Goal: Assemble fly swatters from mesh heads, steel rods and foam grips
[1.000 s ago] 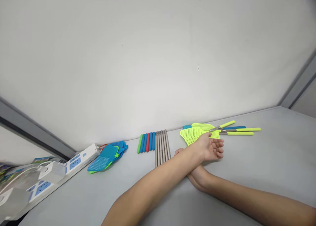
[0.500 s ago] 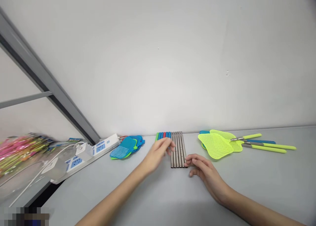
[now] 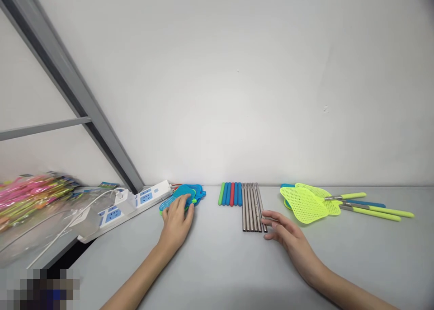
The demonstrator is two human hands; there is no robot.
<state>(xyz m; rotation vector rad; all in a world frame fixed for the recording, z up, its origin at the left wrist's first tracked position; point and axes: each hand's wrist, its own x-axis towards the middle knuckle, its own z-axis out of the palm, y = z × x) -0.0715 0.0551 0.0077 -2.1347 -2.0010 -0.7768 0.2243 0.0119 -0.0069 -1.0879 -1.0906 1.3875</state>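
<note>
My left hand [image 3: 178, 222] lies over a small pile of fly swatter heads, its fingers spread across the top blue swatter head [image 3: 183, 192]. Green mesh shows beneath that one. At the row's right side, my right hand [image 3: 288, 233] has its thumb and fingers around the near end of the outermost metal tube [image 3: 260, 201]. This tube stands slightly apart from the other metal tubes [image 3: 249, 210], which lie side by side. Left of them is a row of short handle grips: a green grip [image 3: 221, 194], a red grip [image 3: 232, 194] and several blue ones.
Fly swatters with yellow-green heads [image 3: 303, 206] and long handles [image 3: 379, 213] lie overlapped at the right, a blue one among them. A white power strip [image 3: 135, 206] with plugged-in chargers stands at the left, beside plastic-wrapped colourful goods [image 3: 37, 194]. A wall rises behind.
My left hand has moved left from the grips onto the blue swatter heads. The rightmost tube has shifted slightly away from the others at its near end. The view has turned a little left.
</note>
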